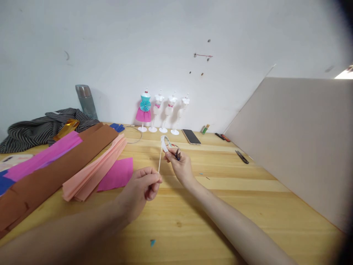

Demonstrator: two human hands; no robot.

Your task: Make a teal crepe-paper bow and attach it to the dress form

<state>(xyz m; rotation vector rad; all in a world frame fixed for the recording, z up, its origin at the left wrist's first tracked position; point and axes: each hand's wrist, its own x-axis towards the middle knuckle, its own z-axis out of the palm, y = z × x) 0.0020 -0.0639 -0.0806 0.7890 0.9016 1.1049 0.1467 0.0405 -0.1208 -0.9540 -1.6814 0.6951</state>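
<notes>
My left hand [143, 187] is pinched shut on the lower end of a thin white tape strip [160, 162] that runs up toward my right hand. My right hand [179, 163] is closed round a small white tape roll [164, 141] and also grips small dark scissors [178, 154] between its fingers. Both hands hover above the wooden table [220, 191], close together near its middle.
Folded crepe paper lies at left: pink [93, 169], brown [55, 165], magenta [117, 173]. Several small dress mannequins [162, 110] stand by the wall, one in a teal and pink dress [144, 108]. A phone [191, 136], a flask [86, 100], striped cloth [35, 129], snips [242, 156] and a grey board [298, 140] at right.
</notes>
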